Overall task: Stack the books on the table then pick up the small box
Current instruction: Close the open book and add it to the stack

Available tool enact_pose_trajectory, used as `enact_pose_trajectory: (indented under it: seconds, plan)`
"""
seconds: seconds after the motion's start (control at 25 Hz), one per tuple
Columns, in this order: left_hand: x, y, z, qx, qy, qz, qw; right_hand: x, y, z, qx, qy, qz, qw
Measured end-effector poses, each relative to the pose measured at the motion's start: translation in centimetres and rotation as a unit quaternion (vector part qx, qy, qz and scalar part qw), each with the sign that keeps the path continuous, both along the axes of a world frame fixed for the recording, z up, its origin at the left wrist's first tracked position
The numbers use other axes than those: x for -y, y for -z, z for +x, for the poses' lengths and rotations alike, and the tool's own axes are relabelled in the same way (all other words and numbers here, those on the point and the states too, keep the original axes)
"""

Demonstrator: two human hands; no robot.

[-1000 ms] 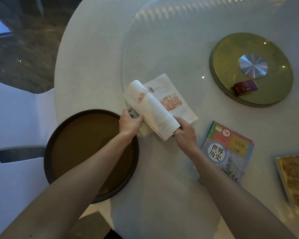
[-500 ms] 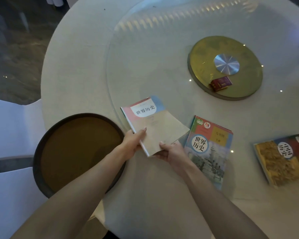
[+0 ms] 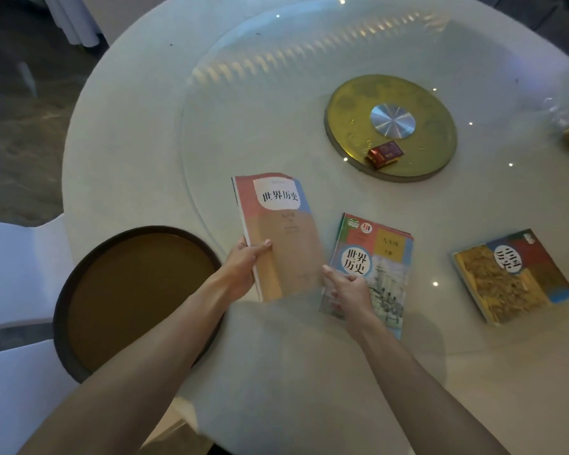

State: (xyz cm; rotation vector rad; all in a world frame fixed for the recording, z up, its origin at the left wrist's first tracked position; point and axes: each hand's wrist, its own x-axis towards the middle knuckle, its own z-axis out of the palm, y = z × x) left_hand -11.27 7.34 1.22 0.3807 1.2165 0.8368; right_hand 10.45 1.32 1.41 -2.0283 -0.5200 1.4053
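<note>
One closed book (image 3: pixel 278 234) in left hand (image 3: pixel 243 269) (thumb on cover), right hand (image 3: pixel 350 287) alongside

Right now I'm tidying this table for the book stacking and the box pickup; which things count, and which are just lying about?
For the job:
pink book gripped by left hand
middle book, right hand over it
yellow book
small red box

Lying about:
brown tray
gold disc
</note>
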Motion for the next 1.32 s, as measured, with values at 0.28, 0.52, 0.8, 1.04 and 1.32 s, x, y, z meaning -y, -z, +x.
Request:
enact_pose_trajectory:
  seconds: [0.28, 0.52, 0.8, 1.04, 1.32]
  plan:
    - [-1.1, -1.7, 6.7, 0.060, 0.183, 0.031, 0.981, 0.4, -2.9, 7.9, -0.227, 0.049, 0.061, 0.971]
    - [-0.8, -0.3, 13.8, -0.069, 0.247, 0.040, 0.966, 2.1, -1.5, 12.5, -0.034, 0.033, 0.072, 0.996]
    - [0.4, 2.7, 16.9, -0.282, 0.213, 0.016, 0.935, 3.7, 1.7, 14.5, 0.017, 0.029, 0.015, 0.999]
    - [0.0, 3.4, 16.9, -0.440, 0.270, 0.118, 0.848, 3.6, 3.3, 14.7, 0.184, -0.053, -0.046, 0.981]
    - [0.0, 4.6, 16.5, -0.484, 0.348, 0.149, 0.789, 2.7, 4.1, 14.4, 0.267, -0.085, -0.053, 0.958]
